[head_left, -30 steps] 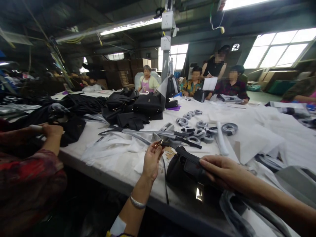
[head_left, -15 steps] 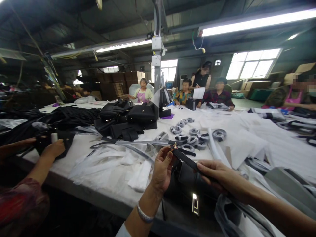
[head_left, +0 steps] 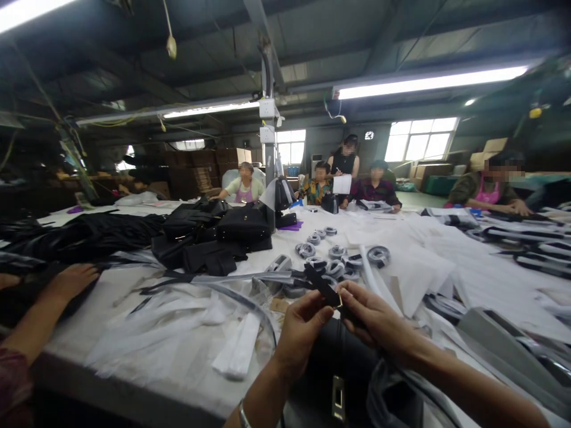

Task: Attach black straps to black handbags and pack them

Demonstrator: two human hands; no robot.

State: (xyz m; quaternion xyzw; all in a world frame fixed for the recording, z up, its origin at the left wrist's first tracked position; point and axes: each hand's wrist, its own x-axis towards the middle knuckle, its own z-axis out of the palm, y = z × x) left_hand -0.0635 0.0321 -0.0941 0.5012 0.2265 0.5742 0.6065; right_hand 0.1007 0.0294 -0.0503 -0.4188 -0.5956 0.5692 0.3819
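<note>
A short black strap (head_left: 322,285) with a gold-coloured metal fitting (head_left: 339,300) is raised in front of me. My left hand (head_left: 303,330) pinches it from the left, close to the fitting. On the other side, the fingers of my right hand (head_left: 372,309) are closed around the strap's lower part by the fitting. Just beneath my hands sits a black handbag (head_left: 319,380) with a gold-coloured lock plate (head_left: 338,399). Clear plastic wrapping (head_left: 383,392) lies against the bag's right side, and my forearms cover part of the bag.
Black handbags (head_left: 243,229) and a heap of black straps (head_left: 98,235) lie at the left. Several wrapped strap coils (head_left: 334,267) are beyond my hands. White wrapping sheets (head_left: 178,327) spread leftward. A co-worker's hand (head_left: 71,288) rests on black material. Grey moulded pieces (head_left: 495,339) lie right.
My right hand has moved left along the strap up to the metal fitting, and the strap has turned, its free end now pointing up left. The co-worker's hands at left have shifted outward.
</note>
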